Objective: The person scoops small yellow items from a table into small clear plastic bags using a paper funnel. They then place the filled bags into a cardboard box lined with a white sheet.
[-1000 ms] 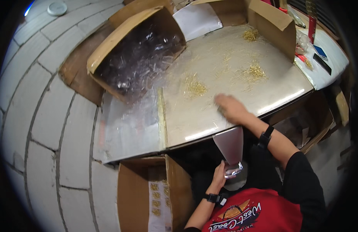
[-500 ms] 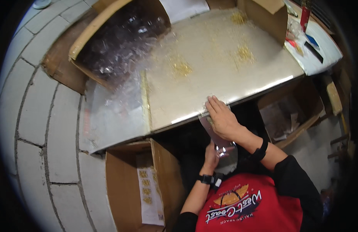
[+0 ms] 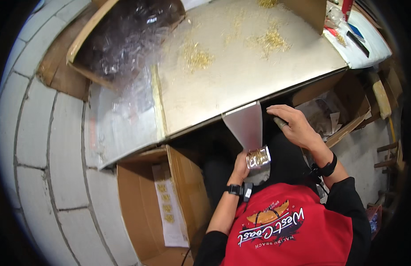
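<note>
A grey chute (image 3: pixel 246 124) slopes down from the table's front edge and narrows toward its lower end. Right below that end, my left hand (image 3: pixel 241 166) is closed around a small clear plastic box (image 3: pixel 258 157) with gold-coloured pieces inside. My right hand (image 3: pixel 295 124) is off to the right of the chute, apart from it, with its fingers stretched out and nothing held in them. Something dark sits on its thumb. On the tabletop (image 3: pixel 205 95) lie loose piles of thin gold pieces (image 3: pixel 197 57), too small to name exactly.
A tipped cardboard box of clear plastic boxes (image 3: pixel 125 48) lies at the far left. Below the table are an open carton (image 3: pixel 141 208) holding a printed sheet (image 3: pixel 170 213) and another carton (image 3: pixel 343 106) at right. A white pad (image 3: pixel 369 40) with small tools occupies the right corner.
My right hand has lifted off the chute and moved right, uncovering it. Gold pieces now show in the clear box in my left hand. The view has shifted slightly.
</note>
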`<state>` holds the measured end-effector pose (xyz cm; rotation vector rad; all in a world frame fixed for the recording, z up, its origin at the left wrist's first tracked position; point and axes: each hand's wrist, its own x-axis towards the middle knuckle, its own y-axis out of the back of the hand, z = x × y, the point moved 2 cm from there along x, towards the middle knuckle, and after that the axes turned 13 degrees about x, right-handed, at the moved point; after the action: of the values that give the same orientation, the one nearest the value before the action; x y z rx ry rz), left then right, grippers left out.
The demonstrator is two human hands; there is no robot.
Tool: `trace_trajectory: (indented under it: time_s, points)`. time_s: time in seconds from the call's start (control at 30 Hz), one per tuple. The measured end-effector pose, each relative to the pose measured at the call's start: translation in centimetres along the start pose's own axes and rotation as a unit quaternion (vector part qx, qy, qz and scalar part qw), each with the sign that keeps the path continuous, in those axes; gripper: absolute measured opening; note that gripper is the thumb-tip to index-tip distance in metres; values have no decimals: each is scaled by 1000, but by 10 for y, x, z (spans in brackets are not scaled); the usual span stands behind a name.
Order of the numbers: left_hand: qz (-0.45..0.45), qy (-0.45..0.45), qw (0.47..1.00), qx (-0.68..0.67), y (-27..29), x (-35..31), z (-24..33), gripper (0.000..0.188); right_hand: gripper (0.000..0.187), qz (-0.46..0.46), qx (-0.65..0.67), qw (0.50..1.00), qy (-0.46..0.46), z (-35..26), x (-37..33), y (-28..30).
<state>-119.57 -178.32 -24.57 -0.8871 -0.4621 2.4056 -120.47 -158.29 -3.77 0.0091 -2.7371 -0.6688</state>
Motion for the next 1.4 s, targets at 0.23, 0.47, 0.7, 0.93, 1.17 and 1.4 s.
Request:
trace_trajectory:
  time_s: [0.23,0.47,0.7,0.93,1.17,1.4]
  points:
    - [15,26,999,-21,14,4,-9,48,42,94,-151,983,-55,72,146,40]
    - [51,-19,998,29,41,3,-12,31,48,-81,-235,967,-51,96,170,-6]
    - [68,-11,997,-33,21,-7,12,31,44,62,-2,997,-55,100,127,19]
    - [84,14,996,18,20,2,0,28,49,-97,-186,977,21,67,143,-52]
    - [107,7,994,30,23,-5,-1,24,39,-81,-133,986,58,60,130,-36]
    - [49,-1,999,-9,19,-9,-4,26,40,62,-24,997,-42,81,128,-22]
